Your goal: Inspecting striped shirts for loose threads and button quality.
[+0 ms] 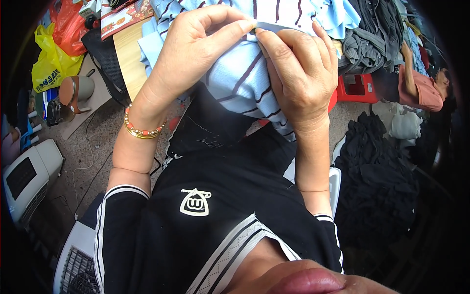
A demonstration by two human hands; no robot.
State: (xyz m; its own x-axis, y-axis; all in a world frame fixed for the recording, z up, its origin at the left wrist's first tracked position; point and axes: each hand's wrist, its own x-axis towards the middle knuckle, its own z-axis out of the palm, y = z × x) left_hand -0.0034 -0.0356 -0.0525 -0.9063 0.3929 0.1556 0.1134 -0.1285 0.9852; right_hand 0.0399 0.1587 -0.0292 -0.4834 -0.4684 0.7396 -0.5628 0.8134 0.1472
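Note:
Light blue cloth with dark stripes (240,78) lies bunched over the table edge and hangs down toward my lap. My left hand (196,46), with a beaded bracelet at its wrist, pinches the cloth's edge between thumb and forefinger. Close against it, my right hand (303,71) grips the same edge, its thumb and forefinger pressed together and the other fingers curled. The two sets of fingertips almost meet. A tiny dark spot shows between them, too small to name. Part of the cloth is hidden behind my hands.
Left of the wooden tabletop (128,54) are a yellow plastic bag (51,61), a red bag (68,27) and a brown-lidded jar (73,93). Grey garments (369,39) lie at right, above a red plastic stool (356,88). Dark cloth (372,181) covers the floor. Another person (421,85) is farther right.

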